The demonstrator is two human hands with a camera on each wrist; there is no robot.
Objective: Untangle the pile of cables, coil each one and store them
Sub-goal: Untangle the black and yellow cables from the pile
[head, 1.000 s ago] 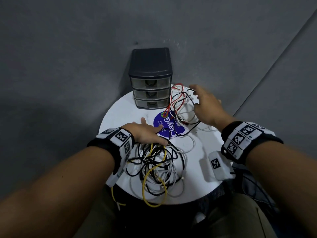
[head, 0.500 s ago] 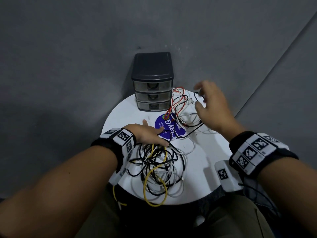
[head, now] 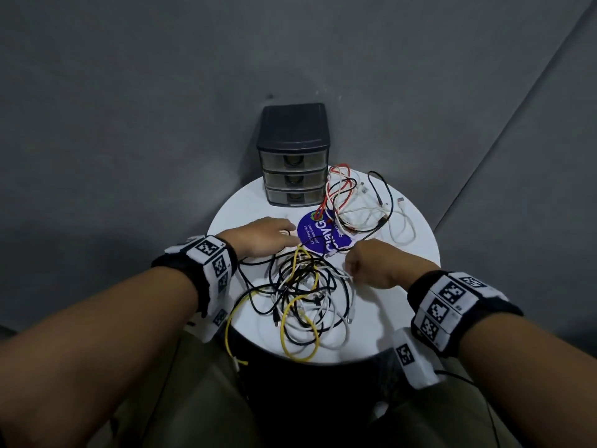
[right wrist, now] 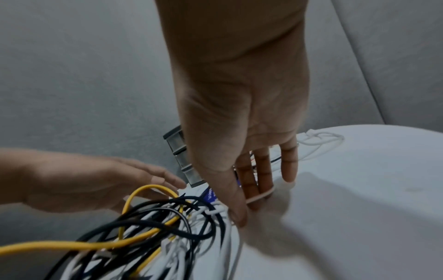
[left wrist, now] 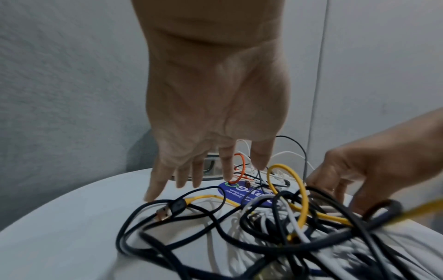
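Round white table (head: 400,321): main cable pile (head: 303,292) sits at the near edge, w/ a yellow cable (head: 292,321) looping past the rim and hanging off toward the person's lap. Second, looser bunch of red/white/black cables (head: 353,205) at the far right, a white loop close to that rim. Bare tabletop shows near right & far left. Blue sticker (head: 318,236) between the two bunches.

Drawer unit (head: 293,153) at the far edge, 3 drawers all closed (fronts translucent, contents too dim to tell).

Left hand (head: 258,237) flat, fingers straight and slightly spread, tips on the table at the pile's far-left side. Right hand (head: 371,266) at the pile's right edge, thumb and fingers (right wrist: 264,174) pinching a white cable (right wrist: 260,196) across the fingertips.
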